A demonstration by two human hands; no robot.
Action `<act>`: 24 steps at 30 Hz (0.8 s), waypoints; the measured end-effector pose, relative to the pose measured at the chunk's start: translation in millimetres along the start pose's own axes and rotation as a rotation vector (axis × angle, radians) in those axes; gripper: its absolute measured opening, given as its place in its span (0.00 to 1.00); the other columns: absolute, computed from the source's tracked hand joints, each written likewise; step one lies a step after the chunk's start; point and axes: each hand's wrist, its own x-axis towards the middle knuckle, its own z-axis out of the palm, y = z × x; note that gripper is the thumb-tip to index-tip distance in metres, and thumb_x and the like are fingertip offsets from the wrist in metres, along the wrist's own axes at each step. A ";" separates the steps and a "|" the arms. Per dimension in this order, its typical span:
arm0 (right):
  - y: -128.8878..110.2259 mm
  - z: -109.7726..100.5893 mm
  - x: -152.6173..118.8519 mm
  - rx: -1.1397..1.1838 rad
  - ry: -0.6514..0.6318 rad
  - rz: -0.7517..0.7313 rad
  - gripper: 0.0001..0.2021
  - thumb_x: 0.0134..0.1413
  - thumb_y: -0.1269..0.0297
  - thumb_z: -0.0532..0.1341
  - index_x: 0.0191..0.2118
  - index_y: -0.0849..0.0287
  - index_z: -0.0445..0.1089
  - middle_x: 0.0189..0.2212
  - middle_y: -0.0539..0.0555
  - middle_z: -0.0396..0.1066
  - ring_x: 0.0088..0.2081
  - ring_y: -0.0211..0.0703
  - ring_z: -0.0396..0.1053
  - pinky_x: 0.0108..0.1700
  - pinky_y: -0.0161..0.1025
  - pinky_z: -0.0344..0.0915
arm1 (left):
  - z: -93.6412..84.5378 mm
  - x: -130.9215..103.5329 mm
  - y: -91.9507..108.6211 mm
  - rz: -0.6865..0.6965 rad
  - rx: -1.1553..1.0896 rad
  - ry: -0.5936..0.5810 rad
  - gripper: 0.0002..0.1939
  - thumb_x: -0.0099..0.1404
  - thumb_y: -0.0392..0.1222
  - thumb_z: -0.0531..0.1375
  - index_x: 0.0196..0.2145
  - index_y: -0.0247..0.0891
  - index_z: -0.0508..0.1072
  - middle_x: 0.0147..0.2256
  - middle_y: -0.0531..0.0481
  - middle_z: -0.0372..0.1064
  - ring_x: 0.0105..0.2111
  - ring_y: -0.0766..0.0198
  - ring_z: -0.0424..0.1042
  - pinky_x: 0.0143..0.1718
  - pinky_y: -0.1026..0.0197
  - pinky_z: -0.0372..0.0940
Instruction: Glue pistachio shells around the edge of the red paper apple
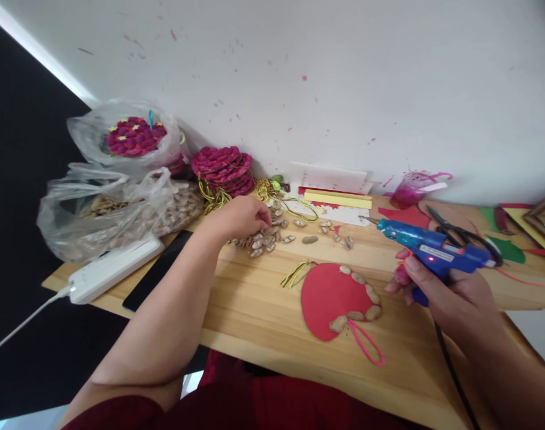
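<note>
My left hand (pixel 249 216) reaches to the loose peanuts (pixel 257 243) on the wooden table; its fingers are curled and pressed together, and what they hold, if anything, is hidden. In my right hand (pixel 437 289) is a blue glue gun (pixel 433 248) with a small light glowing on its side, its nozzle pointing left. Between and below my hands lies a red round card (pixel 328 298) with several peanuts along its right edge. A pink loop (pixel 368 346) sticks out at its lower edge, and yellow-green strings (pixel 296 273) at its upper left.
At the left are a plastic bag of peanuts (pixel 133 209), a white power strip (pixel 115 269) and a dark flat device (pixel 158 272). Behind stands a stack of magenta discs (pixel 221 169). Scissors (pixel 455 230), a stained cup (pixel 409 190) and paper scraps lie at the right.
</note>
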 end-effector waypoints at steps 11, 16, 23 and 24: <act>-2.2 1.0 -1.7 0.020 0.011 0.012 0.22 0.49 0.42 0.71 0.33 0.59 0.73 0.22 0.51 0.72 0.21 0.39 0.70 0.20 0.32 0.66 | 7.1 4.5 -3.8 0.009 0.045 -0.058 0.15 0.58 0.36 0.62 0.42 0.43 0.82 0.36 0.52 0.80 0.34 0.60 0.75 0.33 0.62 0.62; -1.3 0.2 -1.2 0.013 0.010 -0.006 0.22 0.50 0.42 0.70 0.32 0.59 0.73 0.22 0.51 0.72 0.20 0.37 0.68 0.20 0.33 0.67 | 2.1 2.3 -0.4 0.041 -0.107 -0.111 0.15 0.60 0.37 0.61 0.45 0.40 0.81 0.38 0.51 0.80 0.37 0.62 0.76 0.36 0.65 0.64; 4.9 -3.1 1.3 -0.006 -0.005 -0.022 0.22 0.52 0.42 0.70 0.33 0.59 0.74 0.22 0.52 0.73 0.19 0.38 0.68 0.20 0.34 0.67 | 4.5 5.7 -4.1 -0.039 -0.173 -0.116 0.12 0.59 0.37 0.62 0.40 0.39 0.80 0.35 0.52 0.80 0.35 0.62 0.76 0.34 0.65 0.64; 5.4 -3.5 1.5 -0.006 -0.006 -0.022 0.22 0.52 0.42 0.69 0.33 0.59 0.74 0.22 0.52 0.73 0.19 0.38 0.68 0.20 0.34 0.67 | 4.1 5.7 -4.1 -0.053 -0.144 -0.094 0.11 0.59 0.37 0.62 0.40 0.39 0.81 0.35 0.52 0.80 0.35 0.62 0.76 0.35 0.65 0.64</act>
